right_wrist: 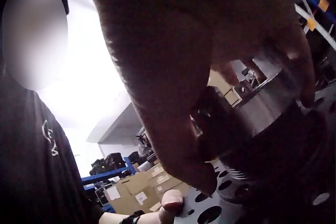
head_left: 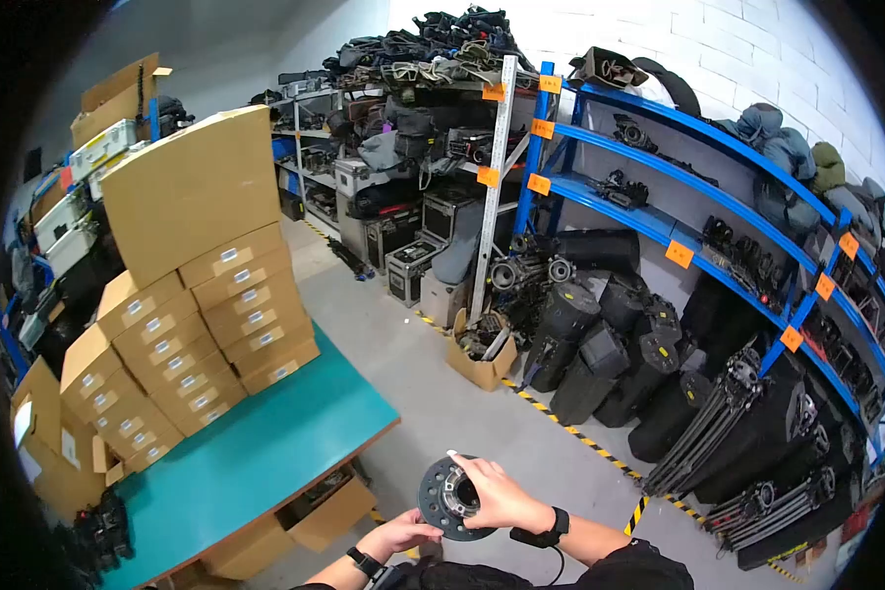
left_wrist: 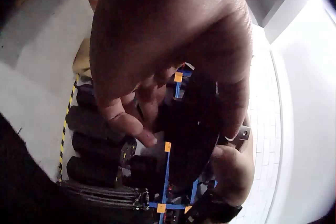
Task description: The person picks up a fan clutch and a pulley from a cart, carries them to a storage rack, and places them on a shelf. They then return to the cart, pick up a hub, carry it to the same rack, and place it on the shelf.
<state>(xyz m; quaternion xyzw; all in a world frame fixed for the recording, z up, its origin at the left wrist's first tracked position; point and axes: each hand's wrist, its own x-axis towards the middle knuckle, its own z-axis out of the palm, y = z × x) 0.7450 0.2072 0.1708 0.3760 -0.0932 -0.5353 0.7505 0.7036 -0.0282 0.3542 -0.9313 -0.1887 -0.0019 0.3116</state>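
Note:
In the head view, a round dark plate [head_left: 431, 508] with several holes is held up in front of the body, just past the table's near corner. A metal ring [head_left: 455, 495] with lugs sits at its middle. My left hand [head_left: 399, 532] pinches the plate's lower left edge, thumb on the upper face. From the right, my right hand [head_left: 509, 500] grips the ring, fingers spread over its top and the thumb at its near side. In the right wrist view the shiny ring [right_wrist: 270, 103] lies inside the right hand's [right_wrist: 157, 71] curled fingers. The plate's underside is dark in the left wrist view.
A teal table [head_left: 295, 442] with stacked cardboard boxes [head_left: 192, 334] stands at left; open cartons [head_left: 334, 511] sit beneath it. Blue shelves [head_left: 659, 226] line the right wall, with black cases [head_left: 565, 320] and tripods [head_left: 708, 423] below. Yellow-black tape [head_left: 580, 438] marks the floor.

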